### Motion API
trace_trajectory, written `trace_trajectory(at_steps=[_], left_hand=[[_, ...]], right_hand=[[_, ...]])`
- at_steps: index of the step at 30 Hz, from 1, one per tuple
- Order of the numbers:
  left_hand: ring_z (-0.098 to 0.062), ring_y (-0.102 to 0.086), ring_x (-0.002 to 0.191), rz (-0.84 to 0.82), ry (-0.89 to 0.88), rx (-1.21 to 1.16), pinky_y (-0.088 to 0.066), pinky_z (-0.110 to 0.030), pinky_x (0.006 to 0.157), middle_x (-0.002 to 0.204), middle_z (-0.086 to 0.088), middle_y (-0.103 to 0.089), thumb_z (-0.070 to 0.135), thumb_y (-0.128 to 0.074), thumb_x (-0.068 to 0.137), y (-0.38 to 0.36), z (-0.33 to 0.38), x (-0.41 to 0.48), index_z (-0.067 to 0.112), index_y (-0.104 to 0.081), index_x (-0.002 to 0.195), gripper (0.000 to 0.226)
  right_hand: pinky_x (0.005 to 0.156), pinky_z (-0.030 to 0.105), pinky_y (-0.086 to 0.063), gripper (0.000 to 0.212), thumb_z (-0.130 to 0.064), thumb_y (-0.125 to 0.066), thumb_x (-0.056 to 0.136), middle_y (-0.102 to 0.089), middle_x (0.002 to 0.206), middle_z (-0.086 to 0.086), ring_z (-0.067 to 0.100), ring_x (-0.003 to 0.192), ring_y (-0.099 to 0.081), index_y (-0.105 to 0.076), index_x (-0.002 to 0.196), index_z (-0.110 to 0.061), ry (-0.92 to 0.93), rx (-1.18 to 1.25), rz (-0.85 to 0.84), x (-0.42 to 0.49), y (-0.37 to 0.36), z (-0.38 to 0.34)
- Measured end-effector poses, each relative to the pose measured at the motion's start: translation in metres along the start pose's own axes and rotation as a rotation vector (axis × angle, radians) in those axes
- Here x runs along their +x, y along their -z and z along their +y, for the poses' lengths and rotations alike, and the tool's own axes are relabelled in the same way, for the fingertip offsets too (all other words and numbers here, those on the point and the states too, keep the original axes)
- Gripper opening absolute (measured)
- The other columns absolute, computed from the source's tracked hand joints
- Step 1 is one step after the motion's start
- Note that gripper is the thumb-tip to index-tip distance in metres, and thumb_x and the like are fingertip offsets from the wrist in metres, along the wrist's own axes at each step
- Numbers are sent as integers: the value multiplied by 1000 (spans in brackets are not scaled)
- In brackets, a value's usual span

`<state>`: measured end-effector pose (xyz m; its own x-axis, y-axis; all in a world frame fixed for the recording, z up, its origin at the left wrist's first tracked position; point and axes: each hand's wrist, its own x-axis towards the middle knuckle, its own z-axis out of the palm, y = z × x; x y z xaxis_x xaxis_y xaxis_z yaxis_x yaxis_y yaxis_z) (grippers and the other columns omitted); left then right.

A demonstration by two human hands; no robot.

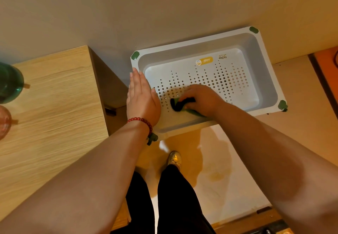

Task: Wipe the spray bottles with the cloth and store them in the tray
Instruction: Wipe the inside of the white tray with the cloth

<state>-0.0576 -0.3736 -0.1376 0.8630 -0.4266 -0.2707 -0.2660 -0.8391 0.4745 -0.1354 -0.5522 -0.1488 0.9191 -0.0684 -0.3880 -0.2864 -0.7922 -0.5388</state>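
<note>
1. Looking down through the head camera, I see the tray (192, 50), pale grey with green corner caps and a base full of round holes. It sits just beside a wooden counter (54, 105).
2. The left grip (141, 96), a bare hand wearing a red bead bracelet (142, 121), lies flat on the tray's left rim, fingers straight and holding nothing.
3. The right grip (201, 99) has its fingers curled round the cloth (178, 104), which is green and black, and presses it onto the tray floor near the front left corner.
4. A green bottle (10, 83) and a pink bottle (4, 122) stand on the counter at the far left, well apart from the tray. Both are cut off by the frame edge, so I cannot see their nozzles. No bottle is in the tray yet.
5. Risk: I cannot tell what supports the tray, and its near edge looks unsupported. A hard push with the cloth there could tip or slide it, more so if the flat hand lifts away.
6. Risk: the bottles sit at the very edge of my view, so a reach across could knock one over.
7. Writing: a yellow sticker (204, 61) on the tray's far wall carries a round blue logo and script too small to read. The white barcode label (222, 56) beside it is also illegible.
</note>
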Motion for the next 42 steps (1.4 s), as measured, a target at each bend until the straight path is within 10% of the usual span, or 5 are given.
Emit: trace_trajectory(at_steps=[5, 11, 16, 22, 42], left_hand=[[-16, 13, 151, 12, 9, 66, 6, -30, 119, 165, -4, 14, 26, -21, 107, 1, 2, -1, 10, 3, 157, 57], [-16, 12, 152, 27, 17, 89, 6, -29, 120, 165, -4, 14, 26, -22, 107, -2, 4, -1, 10, 3, 157, 58], [-17, 13, 152, 21, 15, 145, 7, -30, 119, 165, -6, 15, 28, -24, 106, -1, 4, -1, 9, 4, 156, 61], [-21, 13, 152, 16, 8, 231, 8, -32, 120, 165, -11, 12, 35, -25, 106, 0, 9, -1, 5, 3, 156, 65], [-23, -1, 153, -88, -206, 515, 12, -55, 117, 165, -6, -11, 45, -21, 104, -15, 32, 12, 14, -14, 157, 62]], right_hand=[[91, 23, -38, 26, -13, -70, 86, -62, 115, 1, 17, 107, -55, -73, 110, -20, 109, -66, -260, -3, -12, -17], [87, 24, -33, 22, -16, -67, 89, -55, 107, -3, 13, 99, -49, -70, 111, -21, -247, 58, 100, -17, 8, 10], [93, 31, -42, 20, -16, -67, 88, -58, 110, -3, 14, 99, -52, -68, 106, -25, -146, -10, -66, -20, 2, -8], [77, 30, -46, 13, -11, -58, 92, -59, 101, 3, 18, 87, -54, -62, 98, -22, -719, 28, 320, -28, 24, 29], [92, 39, -45, 39, -9, -56, 92, -50, 122, 11, 28, 114, -47, -48, 130, -14, -723, -186, 363, -33, 16, 34]])
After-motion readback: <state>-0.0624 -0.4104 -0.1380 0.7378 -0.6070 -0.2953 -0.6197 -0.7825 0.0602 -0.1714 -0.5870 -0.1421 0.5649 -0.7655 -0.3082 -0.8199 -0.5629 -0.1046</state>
